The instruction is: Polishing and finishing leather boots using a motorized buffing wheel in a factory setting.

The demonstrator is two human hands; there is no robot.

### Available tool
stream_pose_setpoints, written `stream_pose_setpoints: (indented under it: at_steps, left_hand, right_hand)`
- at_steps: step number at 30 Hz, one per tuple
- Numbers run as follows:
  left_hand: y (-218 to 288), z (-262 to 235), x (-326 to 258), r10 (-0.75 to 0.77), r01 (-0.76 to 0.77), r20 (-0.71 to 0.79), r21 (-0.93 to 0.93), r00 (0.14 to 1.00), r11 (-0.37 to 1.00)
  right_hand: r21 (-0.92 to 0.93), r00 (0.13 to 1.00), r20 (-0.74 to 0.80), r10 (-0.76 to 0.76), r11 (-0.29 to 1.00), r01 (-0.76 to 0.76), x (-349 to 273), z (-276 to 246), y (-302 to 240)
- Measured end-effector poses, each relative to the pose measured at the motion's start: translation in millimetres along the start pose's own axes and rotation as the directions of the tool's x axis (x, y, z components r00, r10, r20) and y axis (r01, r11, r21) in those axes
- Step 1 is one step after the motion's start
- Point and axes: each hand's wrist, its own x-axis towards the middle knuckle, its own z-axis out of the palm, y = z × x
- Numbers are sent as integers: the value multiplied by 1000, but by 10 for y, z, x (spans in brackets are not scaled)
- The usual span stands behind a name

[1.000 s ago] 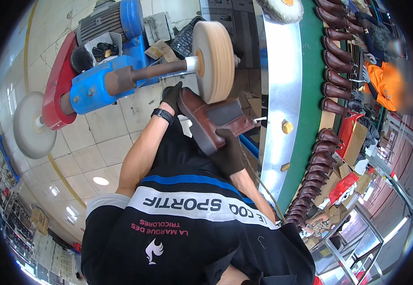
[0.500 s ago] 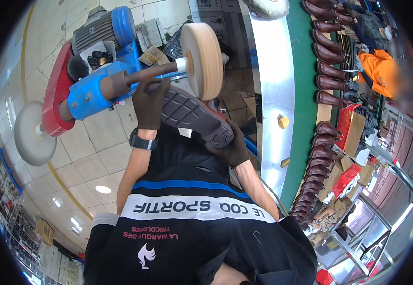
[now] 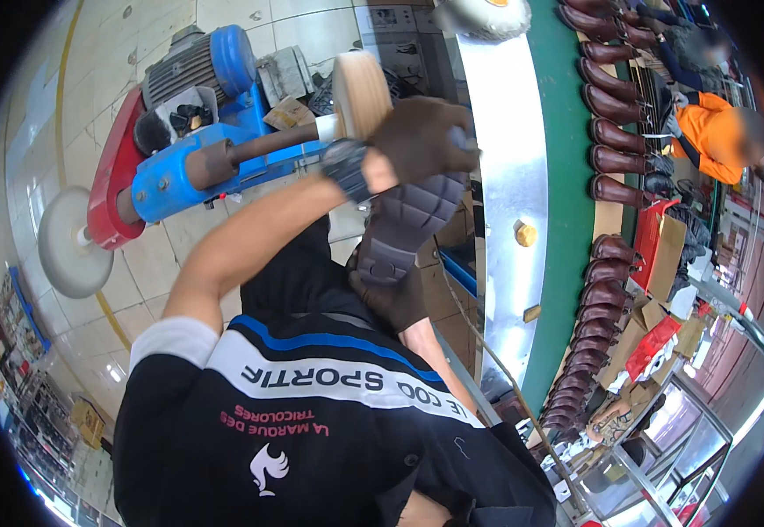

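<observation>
1. Two gloved hands held one boot (image 3: 404,230), sole up, beside the buffing wheel (image 3: 362,91).
2. Left hand (image 3: 421,136) was closed over the toe end; right hand (image 3: 391,299) was closed around the heel end.
3. Light, even pressure would likely suit the buffing.
4. Red boxes (image 3: 654,237) stood by the conveyor's (image 3: 566,176) edge; their contents were unclear.
</observation>
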Motion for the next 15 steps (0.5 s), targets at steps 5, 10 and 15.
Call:
stream_pose_setpoints:
  at_steps: [5, 10, 15]
  left_hand:
    - [685, 368, 264, 253, -281, 360, 27, 898, 959]
    - [1264, 511, -559, 656, -688, 441, -111, 613, 717]
    - [1324, 710, -1004, 852, -900, 512, -311, 113, 306]
  right_hand:
    - [500, 989, 143, 33, 860, -101, -12, -271, -121]
    - [317, 996, -74, 51, 948, -25, -252, -474, -374]
    - [188, 928, -327, 180, 974, -123, -507, -535, -667]
